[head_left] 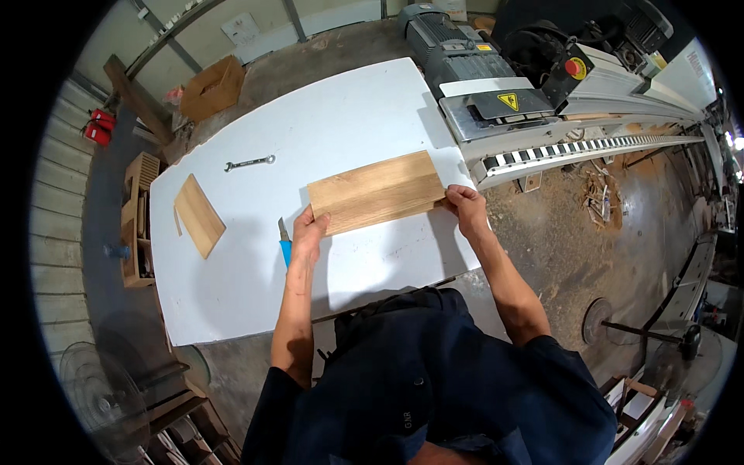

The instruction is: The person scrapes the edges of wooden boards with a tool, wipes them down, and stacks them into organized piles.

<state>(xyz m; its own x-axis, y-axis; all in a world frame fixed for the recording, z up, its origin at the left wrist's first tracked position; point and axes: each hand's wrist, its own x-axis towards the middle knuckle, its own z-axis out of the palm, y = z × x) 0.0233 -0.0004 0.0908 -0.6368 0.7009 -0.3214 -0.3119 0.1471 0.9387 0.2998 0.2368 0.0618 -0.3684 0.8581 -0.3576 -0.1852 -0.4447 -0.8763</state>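
A flat rectangular wooden board (376,192) with light grain is held above the white tabletop, its long side running left to right. My left hand (310,232) grips its near left corner, thumb on the upper face. At the right end, my right hand (466,208) pinches the board's near corner between thumb and fingers. Beside my left wrist lies a utility knife (285,246) with a blue handle, its blade pointing away from me; my forearm partly covers the handle. Farther off to the left rests a metal wrench (249,163).
On the left of the white table (356,101) lie a smaller wooden board (200,217) and a thin wood strip (177,220). A machine with a toothed conveyor track (589,149) and a red stop button (575,68) adjoins the table's right edge. A cardboard box (213,87) stands behind.
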